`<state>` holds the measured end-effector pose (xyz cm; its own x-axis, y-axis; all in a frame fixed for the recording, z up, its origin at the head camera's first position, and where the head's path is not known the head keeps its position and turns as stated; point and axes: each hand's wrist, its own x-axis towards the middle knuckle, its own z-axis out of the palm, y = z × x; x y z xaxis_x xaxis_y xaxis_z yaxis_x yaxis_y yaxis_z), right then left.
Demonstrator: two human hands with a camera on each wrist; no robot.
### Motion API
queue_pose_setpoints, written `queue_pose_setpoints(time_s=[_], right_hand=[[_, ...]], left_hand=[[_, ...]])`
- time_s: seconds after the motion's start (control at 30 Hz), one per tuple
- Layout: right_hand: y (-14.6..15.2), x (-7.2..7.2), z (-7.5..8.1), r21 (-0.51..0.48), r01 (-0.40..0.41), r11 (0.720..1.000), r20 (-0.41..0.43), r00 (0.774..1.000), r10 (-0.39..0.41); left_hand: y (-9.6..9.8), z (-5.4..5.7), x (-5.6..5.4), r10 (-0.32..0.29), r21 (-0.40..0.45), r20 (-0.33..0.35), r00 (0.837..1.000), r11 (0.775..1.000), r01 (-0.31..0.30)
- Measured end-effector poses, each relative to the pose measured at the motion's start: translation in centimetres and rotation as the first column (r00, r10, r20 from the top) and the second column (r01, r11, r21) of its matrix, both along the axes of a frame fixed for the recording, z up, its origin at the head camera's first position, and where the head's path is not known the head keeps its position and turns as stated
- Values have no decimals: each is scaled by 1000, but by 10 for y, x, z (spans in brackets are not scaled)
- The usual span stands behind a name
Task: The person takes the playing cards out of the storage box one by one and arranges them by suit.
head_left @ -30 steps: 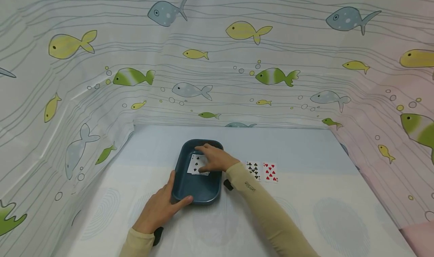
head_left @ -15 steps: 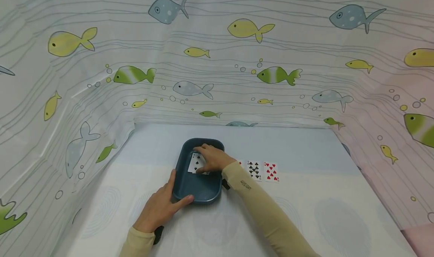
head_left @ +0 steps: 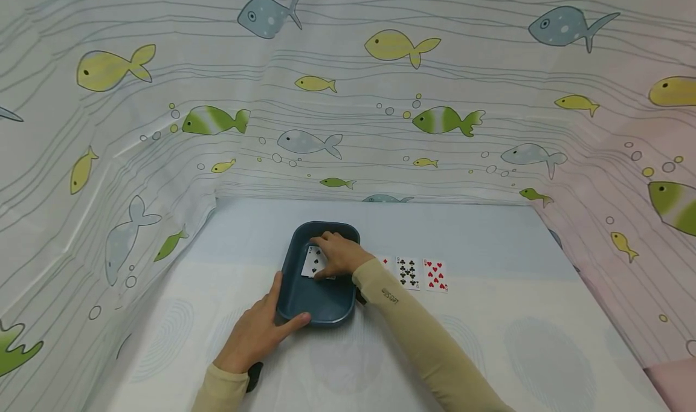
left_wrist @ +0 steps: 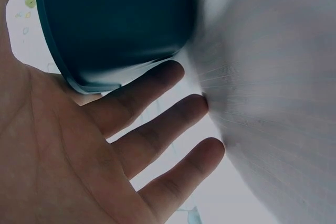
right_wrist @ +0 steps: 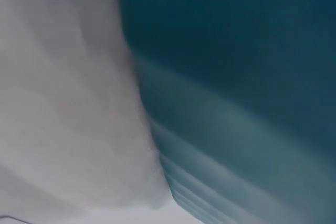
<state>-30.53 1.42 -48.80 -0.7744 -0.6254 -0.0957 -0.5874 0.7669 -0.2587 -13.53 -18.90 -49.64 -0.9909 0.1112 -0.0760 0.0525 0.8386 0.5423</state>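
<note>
A dark blue rectangular tray [head_left: 318, 309] sits on the table. My left hand [head_left: 258, 333] braces its near left corner, thumb at the front rim and fingers along the left side; the left wrist view shows those fingers [left_wrist: 157, 132] fairly straight beside the tray wall. My right hand [head_left: 342, 256] reaches over the right rim. Its thumb and fingers pinch white playing cards [head_left: 313, 261] in the tray across their near and far edges; the top card shows spades. The palm hides the cards' right part. The right wrist view shows only the tray's outer wall [right_wrist: 236, 129] and pale cloth.
Face-up cards lie in a row right of the tray: a diamonds card [head_left: 385, 263] partly hidden by the right sleeve, a clubs card [head_left: 408, 273] and a hearts card [head_left: 435, 276]. A fish-patterned curtain [head_left: 348, 98] surrounds the pale table [head_left: 489, 237].
My right hand and forearm have shifted slightly left, with thumb and fingers settling over the cards in the tray. More of the diamonds card shows. My left hand stays at the tray's corner.
</note>
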Motion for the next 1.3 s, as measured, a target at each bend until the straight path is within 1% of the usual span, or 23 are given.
queue_pose_setpoints(time_s=[0.57,0.77,1.07,1.3], right_hand=[[3,0,-2,-30,4,1000,-17,1000,-4],[4,1,0,-41,-12,999,-24,1000,11],[6,1,-1,-17,-58,998,-85,995,56],[8,3,-1,-15,-79,997,-137,988,76]], left_hand=[[1,-2,-1,5,-6,7,1000,1000,-5],[2,-1,-1,5,-8,15,1000,1000,-5],[2,1,0,4,-6,6,1000,1000,-4],[3,4,2,-4,-6,3,1000,1000,4]])
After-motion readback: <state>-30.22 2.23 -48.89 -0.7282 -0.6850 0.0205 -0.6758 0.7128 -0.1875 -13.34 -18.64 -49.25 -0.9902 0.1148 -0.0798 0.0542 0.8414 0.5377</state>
